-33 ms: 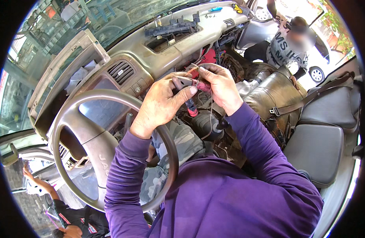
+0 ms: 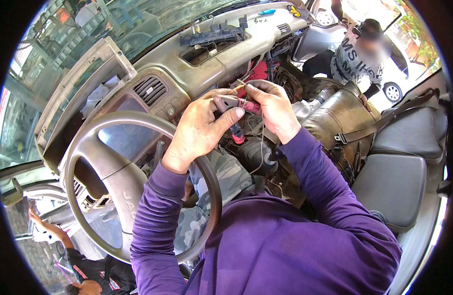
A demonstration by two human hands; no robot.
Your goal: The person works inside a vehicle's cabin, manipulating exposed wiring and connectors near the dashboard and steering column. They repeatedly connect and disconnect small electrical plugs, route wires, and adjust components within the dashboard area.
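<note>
In front of the dashboard, my two hands meet, fingertips close together. My right hand [image 2: 275, 109] pinches a thin wire [image 2: 240, 85] between thumb and fingers, with its light end sticking up toward my left fingertips. A long thin pale cord [image 2: 263, 140] hangs below my right hand. My left hand [image 2: 199, 125] is closed, its thumb pressed toward a small grey piece [image 2: 230, 101] whose kind I cannot make out. Beside that piece, a pinkish-red part [image 2: 252, 106] shows between the hands. Just beneath the left thumb is a dark piece with a red end [image 2: 237, 135], partly hidden.
A steering wheel [image 2: 214, 196] surrounds my left forearm. The dashboard [image 2: 206, 71] has an opening, with a loose black bracket [image 2: 214, 36] on top. Exposed wiring lies near a gear lever [image 2: 274, 155]. One person [image 2: 357, 59] leans in at the far right; another [image 2: 96, 268] is lower left.
</note>
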